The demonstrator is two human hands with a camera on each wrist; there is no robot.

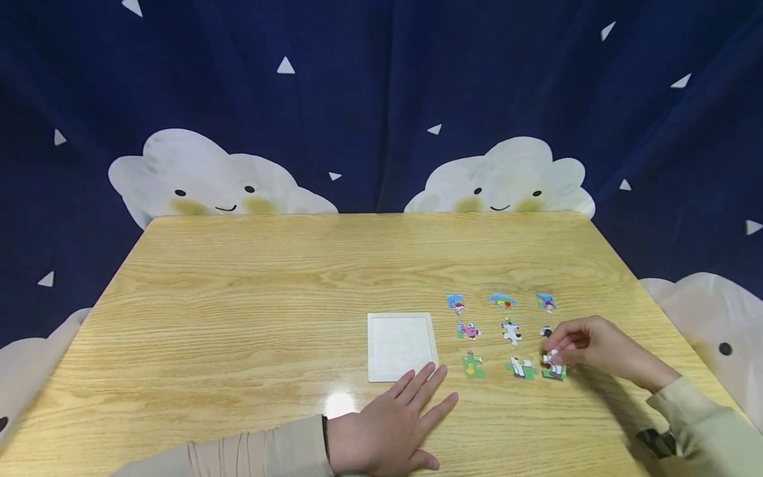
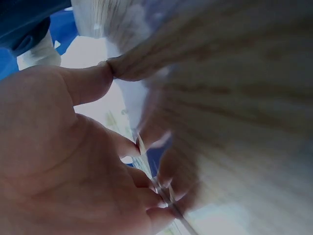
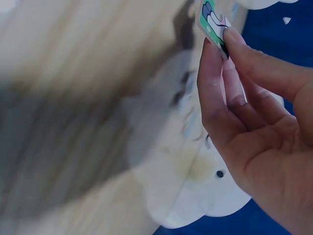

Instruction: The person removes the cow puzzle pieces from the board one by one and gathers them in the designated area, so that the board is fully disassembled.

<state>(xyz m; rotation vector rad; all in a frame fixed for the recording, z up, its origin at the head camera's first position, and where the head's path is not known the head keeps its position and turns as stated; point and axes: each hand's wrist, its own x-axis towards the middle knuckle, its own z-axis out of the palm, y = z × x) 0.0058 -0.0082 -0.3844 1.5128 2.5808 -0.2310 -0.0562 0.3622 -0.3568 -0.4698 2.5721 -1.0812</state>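
Observation:
My right hand (image 1: 608,354) pinches a jigsaw puzzle piece (image 3: 212,24) between thumb and fingers. The piece is green and white with dark outlines, and the right wrist view shows it tilted above the table. In the head view it sits at the lower right of several other pieces laid out in rows; one piece (image 1: 546,330) is partly covered by my fingers. My left hand (image 1: 387,427) lies with fingers extended, palm toward the table, its fingertips at the lower right corner of a white square puzzle frame (image 1: 371,348). In the left wrist view that hand (image 2: 73,161) holds nothing visible.
A wood-grain table (image 1: 238,298) spans the view. Loose pieces lie right of the frame, among them a white one (image 1: 510,333) in the middle and a green one (image 1: 473,366) at the lower left. A dark blue curtain (image 1: 357,86) with clouds hangs behind.

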